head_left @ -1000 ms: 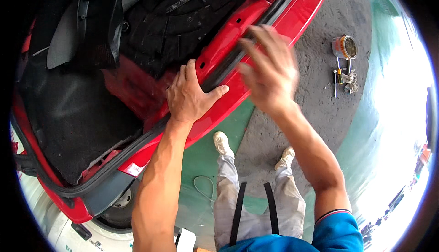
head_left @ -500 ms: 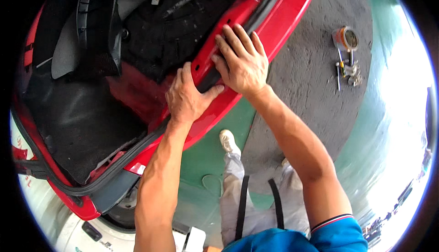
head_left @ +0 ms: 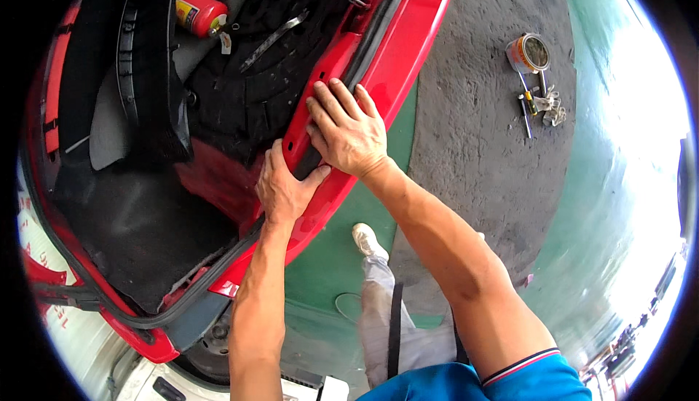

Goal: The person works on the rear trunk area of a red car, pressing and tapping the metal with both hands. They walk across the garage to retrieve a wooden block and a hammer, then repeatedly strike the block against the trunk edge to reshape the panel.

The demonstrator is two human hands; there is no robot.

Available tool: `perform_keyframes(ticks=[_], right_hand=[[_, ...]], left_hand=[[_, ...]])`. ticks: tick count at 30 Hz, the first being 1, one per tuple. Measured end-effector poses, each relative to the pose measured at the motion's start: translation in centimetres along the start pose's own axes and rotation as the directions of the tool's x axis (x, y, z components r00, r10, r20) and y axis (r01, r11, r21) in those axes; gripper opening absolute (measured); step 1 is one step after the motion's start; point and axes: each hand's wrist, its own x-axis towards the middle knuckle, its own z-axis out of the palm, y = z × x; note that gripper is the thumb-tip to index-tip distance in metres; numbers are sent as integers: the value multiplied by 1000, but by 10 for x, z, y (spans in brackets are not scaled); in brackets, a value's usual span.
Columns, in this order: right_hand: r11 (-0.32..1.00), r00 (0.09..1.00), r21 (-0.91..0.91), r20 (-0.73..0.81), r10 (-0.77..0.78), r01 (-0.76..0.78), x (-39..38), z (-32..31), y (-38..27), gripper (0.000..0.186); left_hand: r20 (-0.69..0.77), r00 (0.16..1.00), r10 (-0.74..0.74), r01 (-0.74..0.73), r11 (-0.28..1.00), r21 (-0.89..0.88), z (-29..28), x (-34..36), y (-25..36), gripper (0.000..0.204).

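A red car's open boot spreads out before me, with a black rubber seal (head_left: 378, 29) along its red rear sill (head_left: 424, 26). Bent around the inner side of that edge are the fingers of my left hand (head_left: 282, 188); its thumb lies across the seal. Just beyond it, my right hand (head_left: 349, 137) rests palm down over the seal and sill, fingers stretched out and pointing away from me. It covers the stretch of seal beneath it. The two hands nearly touch at the thumbs.
In the boot lie a red fire extinguisher (head_left: 202, 13), a metal bar (head_left: 273, 40) and a black trim panel (head_left: 149, 59). On the dark mat (head_left: 480, 146) to the right stand a round tin (head_left: 528, 53) and a screwdriver (head_left: 530, 102). A white car (head_left: 156, 386) is at the lower left.
The view has shifted, bringing more of the fire extinguisher into sight. Both hands keep about the same place on the boot edge.
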Motion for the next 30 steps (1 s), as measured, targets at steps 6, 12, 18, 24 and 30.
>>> perform_keyframes(ticks=[6,12,18,24,30], right_hand=[[1000,1000,20,20,2,-2,-2,1,5,46],[999,997,42,75,-26,23,0,-1,2,48],[979,971,64,134,-198,191,-19,6,-9,48],[983,969,31,164,-183,180,-25,12,-12,51],[978,977,-34,57,-206,208,-29,24,-13,47]], left_hand=[[21,1000,22,-22,1000,5,4,0,-1,94],[-24,997,78,-76,994,78,6,-1,-12,98],[-5,997,77,-77,997,12,9,-1,-11,97],[-45,997,61,-61,998,-9,14,-11,-17,92],[-52,999,7,-8,1000,-8,22,-6,-22,92]])
